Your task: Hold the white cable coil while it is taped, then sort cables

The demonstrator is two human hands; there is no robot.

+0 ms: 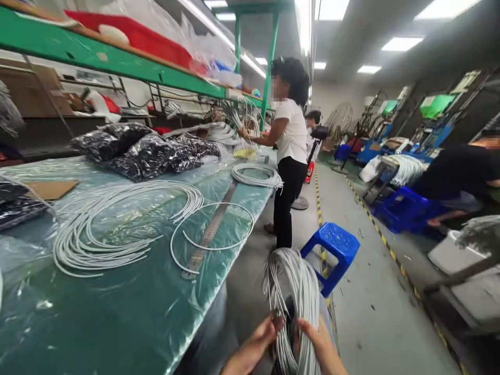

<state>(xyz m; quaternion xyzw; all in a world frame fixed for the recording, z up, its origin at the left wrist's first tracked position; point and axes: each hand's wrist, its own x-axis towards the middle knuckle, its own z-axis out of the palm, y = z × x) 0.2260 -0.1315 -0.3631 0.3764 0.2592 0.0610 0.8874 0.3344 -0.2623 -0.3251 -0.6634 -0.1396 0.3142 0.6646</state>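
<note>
A thick coil of grey-white cable point(302, 281) stands upright at the lower middle, beside the table. My right hand point(318, 338) is closed around its right side, thumb on top. At the coil's left side my left hand point(261, 338) pinches the cable ends, where a small dark piece shows at the fingertips. On the table to the left lie a large loose bundle of cut white cables point(89, 234) and a single looped cable point(219, 250). A steel ruler point(213, 224) lies under that loop.
The green table point(117, 323) has a plastic-covered top. Black plastic bags point(144, 151) and another cable coil point(255, 175) lie farther back. A co-worker point(291, 130) stands at the table's far side. A blue stool point(332, 245) stands on the floor to the right.
</note>
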